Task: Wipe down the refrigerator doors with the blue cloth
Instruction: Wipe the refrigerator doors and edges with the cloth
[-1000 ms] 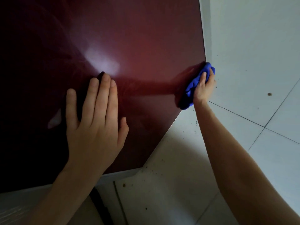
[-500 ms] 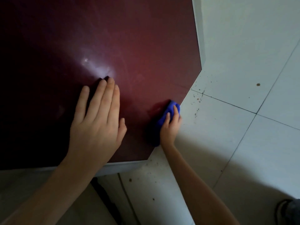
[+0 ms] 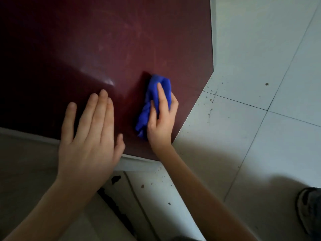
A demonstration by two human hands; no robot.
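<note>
**Blue cloth point(image 3: 152, 82) being drawn back inward**

The lower part of the maroon refrigerator door point(image 3: 121, 40) is being wiped. The blue cloth, which was being pressed at the door's right edge point(image 3: 212, 49) a second ago, is now being held well inside that edge, just beside the left hand point(image 3: 86, 141). It is being bunched against the panel in the grip of the right hand point(image 3: 161, 122), with fingers curled over it. The left hand is still being laid flat, fingers straight, nothing held (seemingly a brace). The right margin is judged covered, and the strip above the bottom edge point(image 3: 139, 158) is being worked. Leftward room is being narrowed by the braced hand, while upward the panel is lying open. Beyond both edges only tiled floor point(image 3: 260, 136) is being shown.
</note>
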